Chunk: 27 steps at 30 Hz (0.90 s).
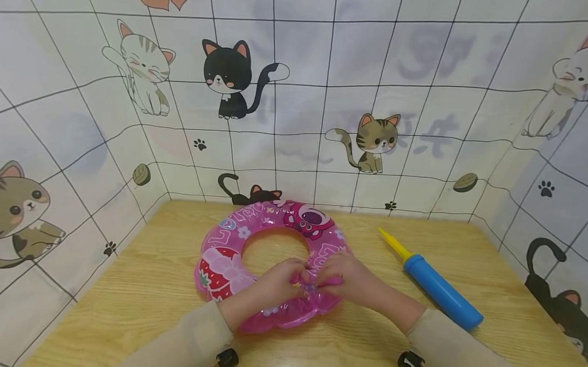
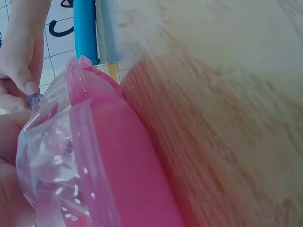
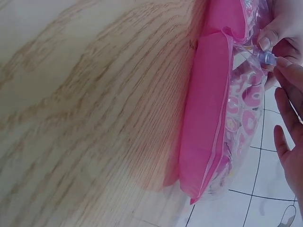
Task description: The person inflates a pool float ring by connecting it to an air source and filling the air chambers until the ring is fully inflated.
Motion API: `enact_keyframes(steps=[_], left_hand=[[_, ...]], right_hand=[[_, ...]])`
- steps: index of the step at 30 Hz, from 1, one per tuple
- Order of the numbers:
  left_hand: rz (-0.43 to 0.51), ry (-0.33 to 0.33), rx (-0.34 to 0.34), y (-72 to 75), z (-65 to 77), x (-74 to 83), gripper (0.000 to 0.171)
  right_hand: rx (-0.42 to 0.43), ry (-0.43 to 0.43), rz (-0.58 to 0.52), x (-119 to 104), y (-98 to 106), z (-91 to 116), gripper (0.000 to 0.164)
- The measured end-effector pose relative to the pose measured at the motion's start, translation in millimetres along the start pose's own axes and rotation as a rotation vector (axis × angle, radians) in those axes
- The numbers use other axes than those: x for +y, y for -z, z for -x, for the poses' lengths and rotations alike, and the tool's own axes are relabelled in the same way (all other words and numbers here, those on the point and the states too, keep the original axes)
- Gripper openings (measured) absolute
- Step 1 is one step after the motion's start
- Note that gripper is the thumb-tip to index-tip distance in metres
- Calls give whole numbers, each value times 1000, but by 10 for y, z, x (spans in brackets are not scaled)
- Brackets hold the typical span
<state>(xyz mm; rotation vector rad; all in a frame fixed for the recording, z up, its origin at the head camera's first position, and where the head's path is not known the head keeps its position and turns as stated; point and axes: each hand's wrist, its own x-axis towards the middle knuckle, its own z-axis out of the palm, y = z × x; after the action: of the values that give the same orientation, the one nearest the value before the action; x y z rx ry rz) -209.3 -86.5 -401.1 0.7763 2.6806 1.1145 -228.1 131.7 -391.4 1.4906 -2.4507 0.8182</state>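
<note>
A pink inflatable swim ring (image 1: 224, 232), with a strawberry and bear print, lies on the table and looks puffed up. Its clear valve (image 3: 267, 57) stands up from the near side. My left hand (image 1: 283, 283) reaches over the ring and pinches the valve's base, the thumb against it in the right wrist view. From the other side my right hand (image 1: 346, 277) has thumb and forefinger on the valve's tip, as the left wrist view shows; its other fingers (image 3: 280, 142) are spread away. In the head view the hands mostly hide the valve.
A blue hand pump (image 1: 443, 291) with a yellow nozzle lies on the wooden table (image 1: 139, 286) to the right of the ring. Behind and at both sides stand walls covered in a cat-print sheet (image 1: 301, 108). Dark wrist straps (image 1: 227, 359) sit at the sleeves.
</note>
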Motion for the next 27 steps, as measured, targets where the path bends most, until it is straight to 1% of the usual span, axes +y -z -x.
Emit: enact_keyframes(steps=[3, 7, 8, 12, 14, 17, 22, 25, 27], left_hand=[[1, -4, 5, 4, 4, 14, 17], [5, -8, 12, 9, 11, 28, 16], [2, -8, 14, 9, 12, 28, 16], [-11, -11, 24, 7, 18, 22, 17], [-19, -13, 27, 2, 18, 21, 18], [-22, -15, 31, -3, 17, 21, 18], [-18, -26, 38, -10, 13, 11, 18], [-21, -32, 41, -11, 13, 5, 18], [-22, -31, 42, -10, 16, 7, 17]], right_hand=[[12, 7, -34, 18, -15, -14, 13], [29, 40, -64, 44, -30, -19, 13], [36, 60, -60, 48, -35, -21, 13], [43, 90, -45, 39, -47, -36, 14], [37, 86, -30, 24, -48, -42, 14], [12, 32, -33, -5, -41, -50, 15], [-13, -112, -96, -37, -43, -53, 13], [8, -122, -90, -48, -48, -45, 13], [39, -96, -54, -49, -55, -31, 13]])
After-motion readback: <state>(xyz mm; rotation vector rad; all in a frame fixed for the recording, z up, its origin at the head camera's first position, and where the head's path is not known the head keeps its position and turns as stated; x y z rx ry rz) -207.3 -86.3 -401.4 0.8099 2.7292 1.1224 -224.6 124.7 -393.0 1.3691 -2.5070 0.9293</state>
